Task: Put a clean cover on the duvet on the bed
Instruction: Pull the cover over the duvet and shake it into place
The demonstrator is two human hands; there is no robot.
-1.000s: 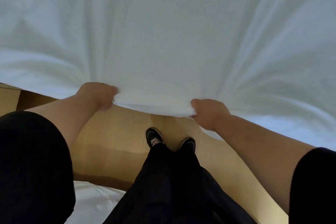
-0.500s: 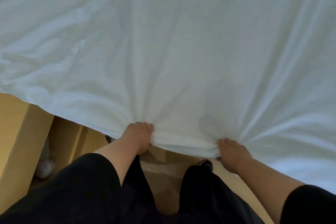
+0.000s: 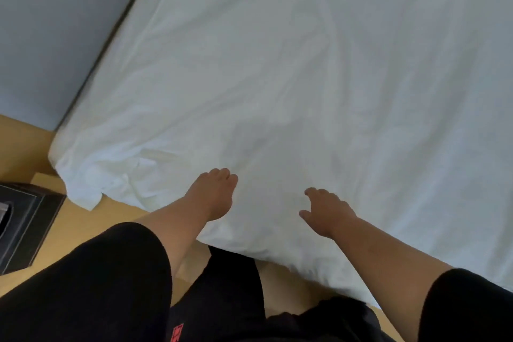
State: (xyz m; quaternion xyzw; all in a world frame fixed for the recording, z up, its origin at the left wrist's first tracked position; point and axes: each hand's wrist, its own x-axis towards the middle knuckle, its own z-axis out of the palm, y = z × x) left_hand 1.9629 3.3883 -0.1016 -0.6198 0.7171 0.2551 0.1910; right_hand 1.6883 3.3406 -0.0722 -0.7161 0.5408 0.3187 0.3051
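The white covered duvet (image 3: pixel 291 86) lies spread flat over the bed and fills most of the view, with light creases and a rumpled corner at the lower left. My left hand (image 3: pixel 213 193) hovers over or rests on the duvet near its near edge, fingers loosely bent, holding nothing. Further right, my right hand (image 3: pixel 326 211) is over the duvet too, fingers spread and relaxed, with nothing in it. Whether either hand touches the cloth I cannot tell.
A grey-blue wall or headboard panel (image 3: pixel 55 22) runs along the bed's left side. A black box (image 3: pixel 25 225) stands on a yellow wooden surface (image 3: pixel 83 219) at the lower left. My black clothing fills the bottom of the view.
Both hands gripped the duvet's near edge and held it up; now they have let go and the duvet lies flat on the bed. The view has swung up and left.
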